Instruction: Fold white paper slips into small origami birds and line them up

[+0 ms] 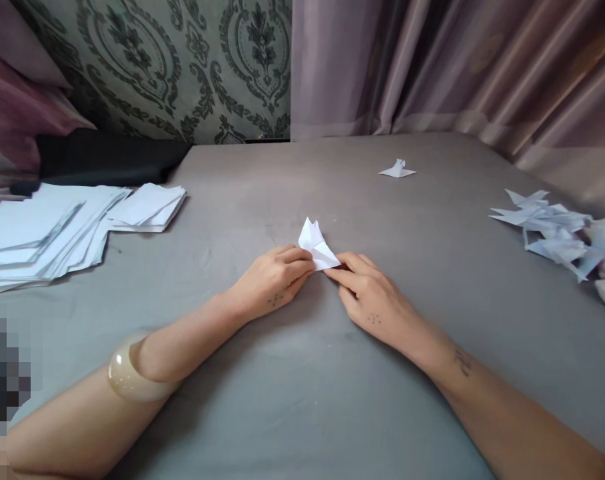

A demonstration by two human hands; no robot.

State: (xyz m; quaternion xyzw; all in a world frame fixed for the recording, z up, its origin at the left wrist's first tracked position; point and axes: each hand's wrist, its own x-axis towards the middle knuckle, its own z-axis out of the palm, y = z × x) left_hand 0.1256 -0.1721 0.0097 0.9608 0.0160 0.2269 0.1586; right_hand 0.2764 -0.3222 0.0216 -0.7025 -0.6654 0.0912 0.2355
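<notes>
A small white folded paper (324,253) with two pointed tips at its top is between my hands, over the middle of the grey surface. My left hand (280,277) is closed on its left side, the fingers pressed together over the lower edge. At the paper's right corner, my right hand (370,290) pinches the tip between thumb and fingers. Parts of the paper's lower left lie hidden behind my left fingers.
Stacked white paper sheets (90,233) lie at the left, with smaller square pieces (150,207) beside them. One folded paper figure (398,169) stands at the back. Several folded figures (557,230) are heaped at the right. Curtains (347,67) hang behind. A pixelated patch covers the lower left edge.
</notes>
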